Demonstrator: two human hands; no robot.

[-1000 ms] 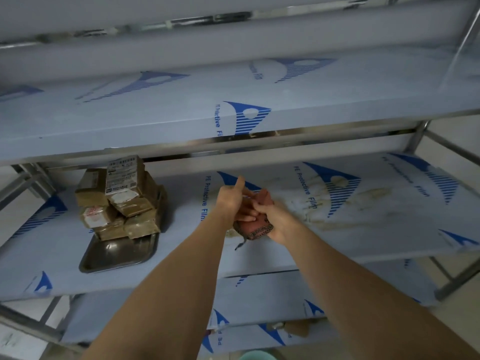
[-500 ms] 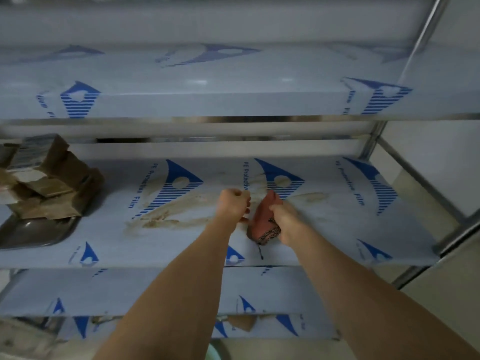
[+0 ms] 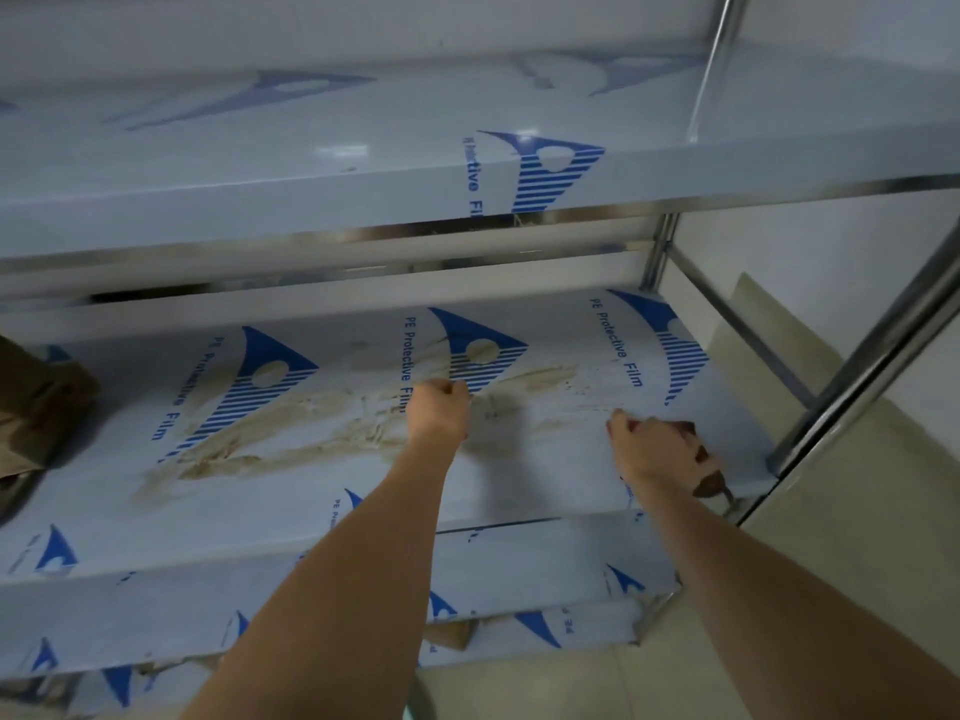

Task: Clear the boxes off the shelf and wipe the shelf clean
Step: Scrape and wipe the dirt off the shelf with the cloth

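Far left, the brown boxes (image 3: 36, 402) sit at the edge of view on the middle shelf (image 3: 291, 506), only partly visible, well apart from both your hands. Moving in, tan smears (image 3: 291, 433) streak across the shelf's blue-and-white film, which reads "PE Protective Film" beside striped blue triangles. Now your left hand (image 3: 438, 410): arm stretched straight forward, fingers curled into a fist with the knuckles toward the back of the shelf, the grip closed on nothing you can see, right at the edge of the smears. Across to your right hand (image 3: 649, 446): arm reaching out over the shelf's right end, palm down, grip wrapped round a reddish-brown cloth (image 3: 701, 462) that pokes out on the far side of the hand and lies against the film near the front corner. The upper shelf (image 3: 363, 194) carries the same film and print.
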